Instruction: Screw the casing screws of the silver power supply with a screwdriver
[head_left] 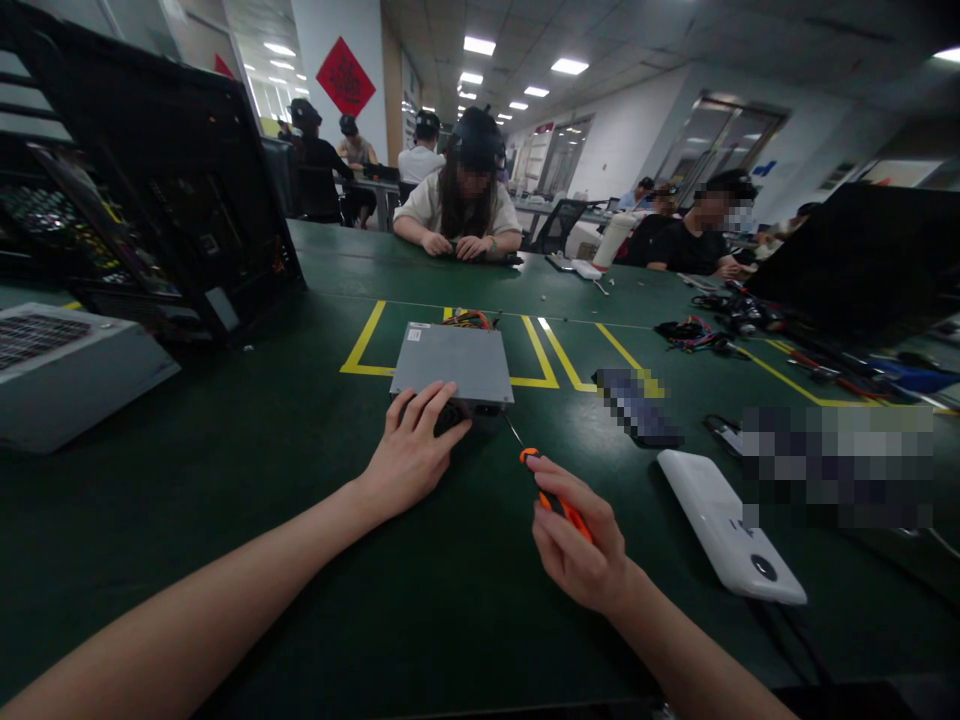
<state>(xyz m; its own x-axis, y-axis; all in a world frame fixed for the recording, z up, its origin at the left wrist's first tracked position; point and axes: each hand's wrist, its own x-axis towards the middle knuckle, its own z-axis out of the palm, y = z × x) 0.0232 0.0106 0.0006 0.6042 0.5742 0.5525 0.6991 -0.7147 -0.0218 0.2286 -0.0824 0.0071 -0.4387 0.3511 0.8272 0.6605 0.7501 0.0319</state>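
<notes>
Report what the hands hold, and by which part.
Right hand: orange-and-black screwdriver, by its handle. Left hand: on the grey rectangular metal box at its near edge; grip unclear.

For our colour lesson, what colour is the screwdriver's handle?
The handle shows orange and black, best in the head view.

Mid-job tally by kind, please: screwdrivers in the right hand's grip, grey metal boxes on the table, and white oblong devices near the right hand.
Screwdriver: 1, in the right hand
Grey metal boxes: 2
White oblong device: 1
Total: 4
</notes>
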